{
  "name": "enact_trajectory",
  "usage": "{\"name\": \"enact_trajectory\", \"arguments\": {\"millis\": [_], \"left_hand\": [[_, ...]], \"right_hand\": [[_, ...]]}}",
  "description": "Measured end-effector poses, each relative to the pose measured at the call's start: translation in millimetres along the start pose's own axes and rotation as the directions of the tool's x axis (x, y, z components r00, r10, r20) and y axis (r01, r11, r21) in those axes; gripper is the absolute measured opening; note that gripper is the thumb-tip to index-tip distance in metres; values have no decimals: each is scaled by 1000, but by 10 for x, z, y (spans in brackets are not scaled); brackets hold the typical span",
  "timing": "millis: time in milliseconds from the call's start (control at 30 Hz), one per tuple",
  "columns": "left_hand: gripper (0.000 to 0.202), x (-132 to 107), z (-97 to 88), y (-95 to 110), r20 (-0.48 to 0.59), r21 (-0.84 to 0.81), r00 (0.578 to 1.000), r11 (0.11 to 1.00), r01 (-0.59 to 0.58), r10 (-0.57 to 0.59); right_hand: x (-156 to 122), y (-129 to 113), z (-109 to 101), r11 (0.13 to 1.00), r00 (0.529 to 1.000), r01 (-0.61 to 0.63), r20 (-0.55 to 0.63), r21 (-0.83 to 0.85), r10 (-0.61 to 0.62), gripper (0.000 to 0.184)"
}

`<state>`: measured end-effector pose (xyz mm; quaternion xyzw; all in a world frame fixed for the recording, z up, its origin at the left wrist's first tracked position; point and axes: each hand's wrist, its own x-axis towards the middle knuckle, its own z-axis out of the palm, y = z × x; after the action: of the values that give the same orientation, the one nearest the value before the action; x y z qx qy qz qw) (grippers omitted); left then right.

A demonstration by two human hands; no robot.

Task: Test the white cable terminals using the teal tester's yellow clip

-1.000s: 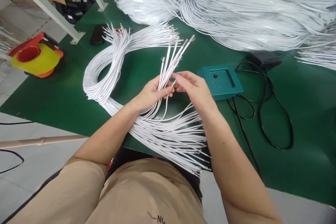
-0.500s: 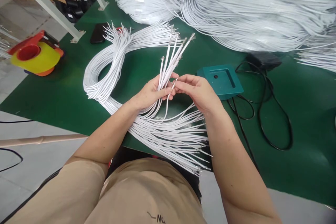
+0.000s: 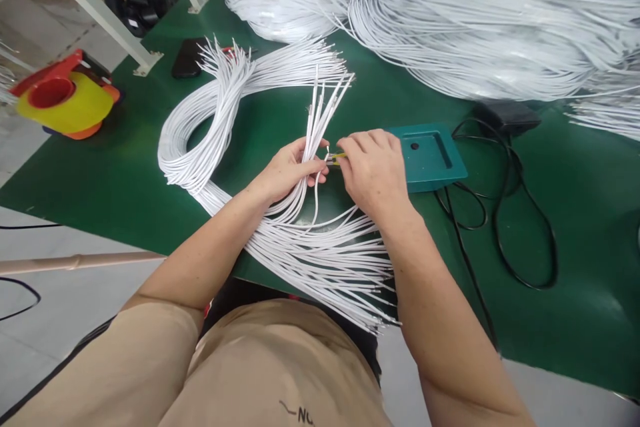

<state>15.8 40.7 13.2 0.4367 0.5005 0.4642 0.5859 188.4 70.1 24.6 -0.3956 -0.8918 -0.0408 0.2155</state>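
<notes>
My left hand is closed around a bunch of white wires, whose tips fan out above it. One single wire bends up from below, its end pinched near my left thumb. In my closed right hand is a small tool with yellow handles and a metal tip, apparently pliers; most of it is hidden by the fingers. The metal tip meets the single wire's end, though whether it grips it I cannot tell. Below the hands, many more white wires spread toward the table's front edge.
A looped bundle of white wires lies left on the green table. A teal tray and black cables are right. A large wire heap covers the back. A yellow and red tape dispenser stands far left.
My right hand has turned palm-down and now holds the yellow-handled pliers at the wire end its fingers were pinching before. My left hand keeps its bunch, shifted slightly left.
</notes>
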Motion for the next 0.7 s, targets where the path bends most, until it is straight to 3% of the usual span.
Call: {"name": "enact_trajectory", "arguments": {"millis": [200,700], "left_hand": [[38,26,-17,-17,-49,206,999,978,18,-8],[37,109,-67,-185,-87,334,996,942,-3,34]], "right_hand": [[12,158,17,998,987,-33,153,-49,40,24],[84,212,69,998,991,-63,120,-30,66,25]]}}
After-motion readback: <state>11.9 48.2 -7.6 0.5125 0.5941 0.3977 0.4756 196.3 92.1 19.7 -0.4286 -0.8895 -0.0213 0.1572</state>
